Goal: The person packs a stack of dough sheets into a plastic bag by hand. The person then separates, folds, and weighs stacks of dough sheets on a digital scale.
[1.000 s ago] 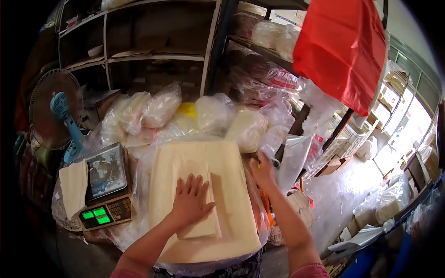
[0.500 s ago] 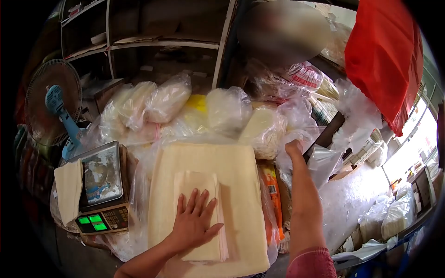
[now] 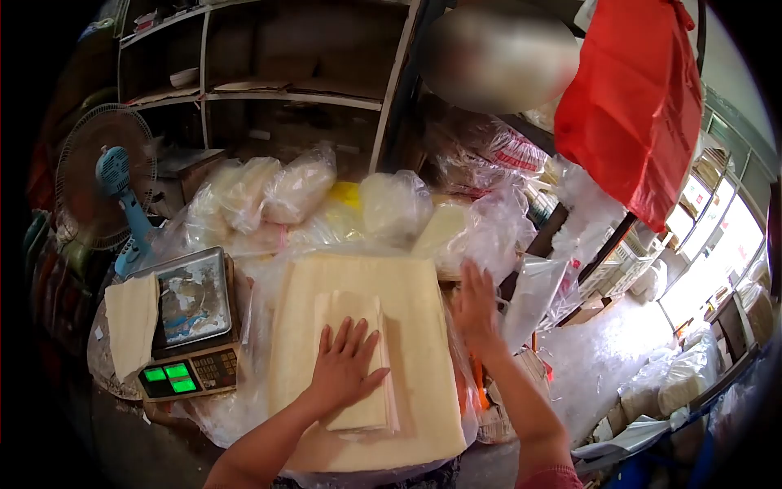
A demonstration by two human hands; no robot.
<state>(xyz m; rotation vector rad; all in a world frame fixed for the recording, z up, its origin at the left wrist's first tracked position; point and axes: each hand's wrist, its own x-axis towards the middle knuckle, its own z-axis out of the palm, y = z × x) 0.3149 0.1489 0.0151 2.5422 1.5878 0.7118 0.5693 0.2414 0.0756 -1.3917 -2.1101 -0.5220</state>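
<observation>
Right of the digital scale (image 3: 194,300), the left hand (image 3: 346,368) lies spread on folded sheets (image 3: 365,417); the right hand (image 3: 477,316), fingers seemingly extended, is near plastic bags (image 3: 495,226) crowding behind.

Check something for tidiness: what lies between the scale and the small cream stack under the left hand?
In the head view, clear plastic, then the left margin of the large cream sheet, lies between the scale and the small cream stack.

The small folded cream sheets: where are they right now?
In the head view, the folded sheets lie low, slightly left of centre, on the large cream stack, under the left hand.
</observation>
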